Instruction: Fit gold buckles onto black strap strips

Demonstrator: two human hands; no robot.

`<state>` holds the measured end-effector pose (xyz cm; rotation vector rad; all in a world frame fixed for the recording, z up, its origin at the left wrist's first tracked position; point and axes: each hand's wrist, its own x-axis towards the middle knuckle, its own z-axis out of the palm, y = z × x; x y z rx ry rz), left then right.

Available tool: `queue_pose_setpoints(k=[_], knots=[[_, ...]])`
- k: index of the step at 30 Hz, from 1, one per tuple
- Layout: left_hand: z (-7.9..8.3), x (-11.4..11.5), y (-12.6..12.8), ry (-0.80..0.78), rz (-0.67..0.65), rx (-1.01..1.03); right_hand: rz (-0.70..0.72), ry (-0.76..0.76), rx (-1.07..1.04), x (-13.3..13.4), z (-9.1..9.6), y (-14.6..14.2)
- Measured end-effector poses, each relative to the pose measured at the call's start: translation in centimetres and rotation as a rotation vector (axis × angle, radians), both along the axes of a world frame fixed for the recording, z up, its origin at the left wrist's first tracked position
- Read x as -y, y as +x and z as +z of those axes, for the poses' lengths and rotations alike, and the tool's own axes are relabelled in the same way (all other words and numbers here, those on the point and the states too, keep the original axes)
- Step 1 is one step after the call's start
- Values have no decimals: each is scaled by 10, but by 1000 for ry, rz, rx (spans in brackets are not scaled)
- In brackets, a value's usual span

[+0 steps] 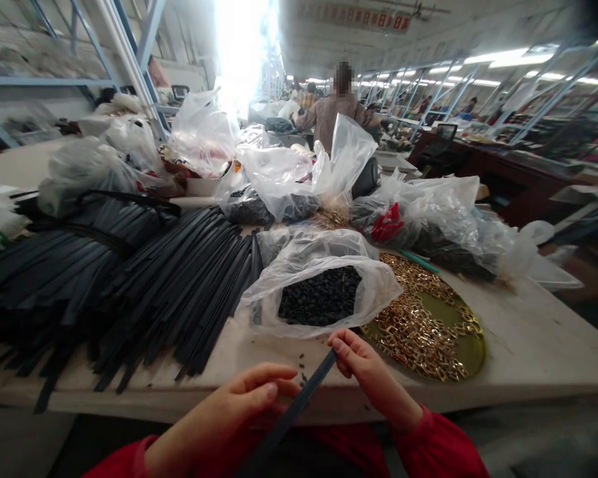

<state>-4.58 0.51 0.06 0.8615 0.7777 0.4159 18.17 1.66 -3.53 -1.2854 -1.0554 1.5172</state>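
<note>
My right hand pinches one end of a dark strap between thumb and fingers. From there the strap slants down to the left toward my lap. Beside it, my left hand has its fingers stretched out and apart, some of them partly behind the strap. Just beyond my hands lies an open clear plastic bag of small black pieces. A round gold tray heaped with small gold metal buckles stands right of my right hand.
Bundles of dark straps cover the table's left side, some overhanging its front edge. More filled plastic bags line the back, with a green stick by the tray. A person stands farther off behind the table.
</note>
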Motion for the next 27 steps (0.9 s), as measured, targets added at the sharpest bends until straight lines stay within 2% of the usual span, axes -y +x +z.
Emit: queue_pose_setpoints(k=[3,6,8,10,12,14,16,19,27], knots=[[5,-8,19,-134,-110,26,118,21,60,-2,-3,-7],[3,-13,42,-173,-44,-44,120,103,181,-12,-4,-5],[1,-16,51,-215,64,-82,34,247,428,-27,-1,5],[-1,-19,55,-243,142,-97,-22,400,809,-45,3,18],[-2,-22,56,-259,190,-92,57,432,1191,-63,5,27],[-3,-26,55,-273,217,-72,187,379,1412,-77,3,29],[-5,-30,55,-287,236,-52,275,333,1474,-86,-1,27],[-7,-36,55,-303,261,-51,333,305,1498,-90,-5,22],[-9,-53,54,-327,246,-83,353,217,1528,-100,-2,23]])
